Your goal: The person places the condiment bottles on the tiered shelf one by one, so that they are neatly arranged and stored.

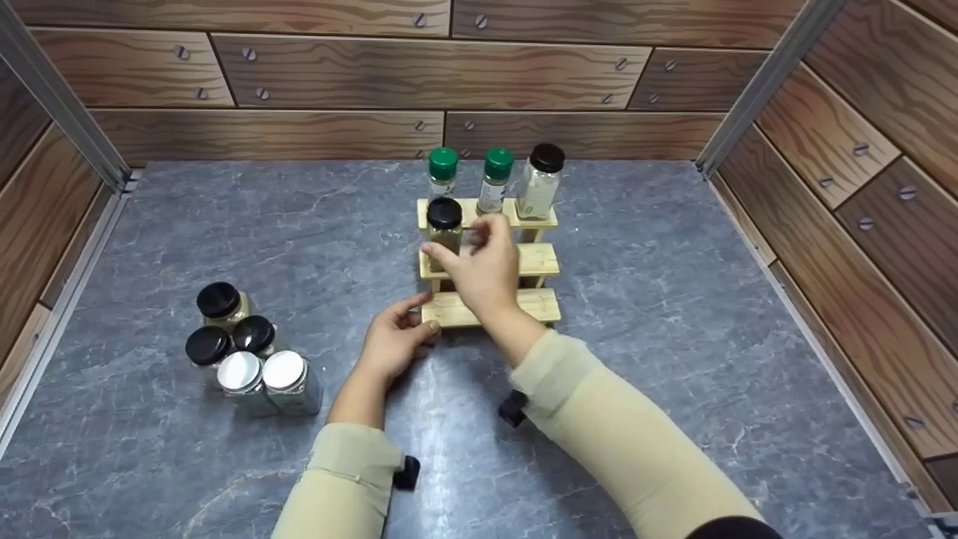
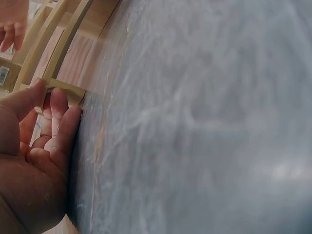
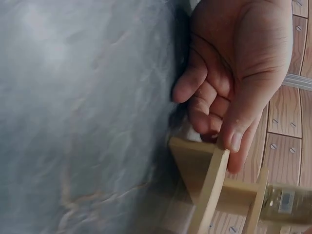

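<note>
A light wooden three-step rack [image 1: 540, 305] stands mid-table. My left hand [image 1: 393, 340] holds the left end of its lowest step; in the left wrist view the thumb [image 2: 30, 100] lies against the step's edge, other fingers curled beside it. A black-lidded spice jar [image 1: 444, 233] stands upright at the left of the middle step. My right hand [image 1: 488, 266] is beside this jar, its thumb in front and its fingers to the right, loosely bent around no object. On the top step are two green-capped spice jars [image 1: 495, 180] and a black-lidded jar with pale contents [image 1: 539, 187].
To the left stands a cluster of several jars: black-lidded ones [image 1: 218, 301] behind, two white-lidded ones [image 1: 286, 374] in front. Wood-patterned walls [image 1: 419, 71] bound the grey marbled table [image 1: 651, 314] at the back and sides.
</note>
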Demonstrator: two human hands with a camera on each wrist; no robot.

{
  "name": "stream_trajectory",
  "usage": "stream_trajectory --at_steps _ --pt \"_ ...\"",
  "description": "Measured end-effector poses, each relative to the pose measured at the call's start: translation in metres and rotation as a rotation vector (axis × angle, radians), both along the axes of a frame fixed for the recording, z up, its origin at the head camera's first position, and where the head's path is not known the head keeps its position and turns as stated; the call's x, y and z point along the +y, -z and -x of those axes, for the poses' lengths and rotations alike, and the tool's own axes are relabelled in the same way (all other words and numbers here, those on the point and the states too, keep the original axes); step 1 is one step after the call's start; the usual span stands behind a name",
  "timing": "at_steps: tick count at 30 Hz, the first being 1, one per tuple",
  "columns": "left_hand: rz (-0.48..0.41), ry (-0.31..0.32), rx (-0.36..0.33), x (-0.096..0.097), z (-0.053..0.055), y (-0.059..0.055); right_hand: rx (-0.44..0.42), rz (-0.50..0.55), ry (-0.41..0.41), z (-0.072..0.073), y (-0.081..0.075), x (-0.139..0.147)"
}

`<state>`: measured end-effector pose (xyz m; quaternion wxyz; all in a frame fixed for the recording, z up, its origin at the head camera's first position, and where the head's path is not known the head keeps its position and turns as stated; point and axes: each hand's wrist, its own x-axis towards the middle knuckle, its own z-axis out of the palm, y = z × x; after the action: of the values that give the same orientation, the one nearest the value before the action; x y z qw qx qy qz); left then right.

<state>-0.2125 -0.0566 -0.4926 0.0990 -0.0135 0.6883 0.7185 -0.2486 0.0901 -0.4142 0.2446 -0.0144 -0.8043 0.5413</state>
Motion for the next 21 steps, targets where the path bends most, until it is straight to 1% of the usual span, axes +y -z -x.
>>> stream_trajectory --at_steps 2,4,6,9,11,12,14,17,20,21 --pt "0.003 0.003 -0.013 0.002 0.0 0.0 -0.009 0.033 0.0 -0.005 0.005 0.017" --pt "0.003 0.006 -0.02 0.003 0.0 -0.001 0.005 0.074 0.004 -0.01 0.012 0.038" --pt "0.004 0.005 -0.024 0.004 0.001 -0.002 0.026 0.101 0.025 -0.016 0.02 0.063" --pt "0.008 0.003 -0.022 0.004 0.002 -0.003 0.048 0.113 0.06 -0.023 0.03 0.101" --pt "0.01 0.0 -0.025 0.003 0.002 -0.003 0.015 0.101 0.076 -0.028 0.036 0.123" --pt "0.012 0.0 -0.022 0.003 0.002 -0.003 -0.012 0.097 0.073 -0.031 0.039 0.133" --pt "0.012 -0.003 -0.025 0.002 0.002 -0.002 -0.09 0.105 0.036 -0.035 0.045 0.148" --pt "0.008 -0.007 -0.032 0.001 0.002 -0.001 -0.25 0.146 -0.06 -0.039 0.052 0.163" --pt "0.01 -0.009 -0.035 0.0 0.001 0.001 -0.413 0.216 -0.173 -0.041 0.056 0.17" --pt "0.013 -0.008 -0.035 0.0 0.001 0.001 -0.455 0.24 -0.206 -0.042 0.056 0.172"
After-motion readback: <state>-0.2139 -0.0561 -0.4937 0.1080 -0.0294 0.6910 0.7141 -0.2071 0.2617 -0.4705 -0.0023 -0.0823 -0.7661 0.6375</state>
